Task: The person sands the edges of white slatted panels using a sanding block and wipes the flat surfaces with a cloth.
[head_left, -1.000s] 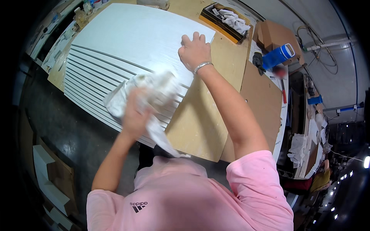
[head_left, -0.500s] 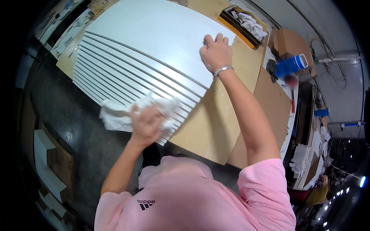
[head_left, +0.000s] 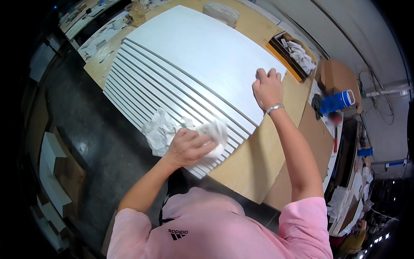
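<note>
A large white panel point(head_left: 189, 47) with a row of parallel grooves across its nearer part lies on a yellowish worktable point(head_left: 235, 175). My left hand point(head_left: 189, 147) is closed on a crumpled white cloth point(head_left: 159, 129) and presses it onto the grooved part near the panel's front corner. Part of the cloth hangs loosely to the left of the hand, and its right end is blurred. At the panel's right edge rests my right hand point(head_left: 268, 88), fingers bent over the edge; its fingertips are partly hidden. A metal bracelet point(head_left: 274, 108) circles that wrist.
Beyond the right hand stands a black and yellow box point(head_left: 286, 58) with white cloths. Farther right are a blue bottle point(head_left: 336, 102), a cardboard box point(head_left: 340, 77) and a red-handled tool point(head_left: 335, 140). A plastic-wrapped block point(head_left: 221, 13) sits behind the panel. Cardboard pieces point(head_left: 54, 172) lie at left.
The view has shifted, so the panel and both hands appear farther right and lower. My left hand has slid the cloth along the grooves; my right hand stays at the panel's edge.
</note>
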`<state>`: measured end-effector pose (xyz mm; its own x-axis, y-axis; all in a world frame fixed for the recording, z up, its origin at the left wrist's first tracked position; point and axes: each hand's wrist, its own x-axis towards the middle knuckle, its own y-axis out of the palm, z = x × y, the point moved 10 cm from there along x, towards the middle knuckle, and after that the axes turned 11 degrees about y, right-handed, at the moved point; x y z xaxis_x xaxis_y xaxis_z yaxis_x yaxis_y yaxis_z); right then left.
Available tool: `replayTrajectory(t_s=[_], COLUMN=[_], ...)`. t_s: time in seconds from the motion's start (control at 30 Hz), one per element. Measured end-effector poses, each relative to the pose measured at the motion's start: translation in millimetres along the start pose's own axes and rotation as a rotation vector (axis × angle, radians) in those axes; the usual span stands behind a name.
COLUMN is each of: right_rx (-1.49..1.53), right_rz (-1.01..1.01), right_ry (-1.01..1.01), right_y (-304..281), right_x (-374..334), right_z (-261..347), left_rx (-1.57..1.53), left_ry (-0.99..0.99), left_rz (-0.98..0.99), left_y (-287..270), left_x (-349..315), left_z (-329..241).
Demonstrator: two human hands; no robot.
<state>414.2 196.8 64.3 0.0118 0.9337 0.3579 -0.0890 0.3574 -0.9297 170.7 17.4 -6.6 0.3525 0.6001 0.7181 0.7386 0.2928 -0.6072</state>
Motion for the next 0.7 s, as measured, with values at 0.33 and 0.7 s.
replayTrajectory(t_s=[0.33,0.7], right_rx=[-0.008,-0.009], right_rz=[-0.063,-0.063], right_ry=[-0.010,-0.045], right_y=[-1.8,-3.3], right_x=[1.7,1.1], right_z=[-5.8,0.2], left_rx=[0.320,0.406], left_ry=[-0.497,-0.438], left_rz=[-0.483,-0.278], left_y=[-105.7,-101.3], left_x=[-6.4,-56.6], left_z=[193.2,194.5])
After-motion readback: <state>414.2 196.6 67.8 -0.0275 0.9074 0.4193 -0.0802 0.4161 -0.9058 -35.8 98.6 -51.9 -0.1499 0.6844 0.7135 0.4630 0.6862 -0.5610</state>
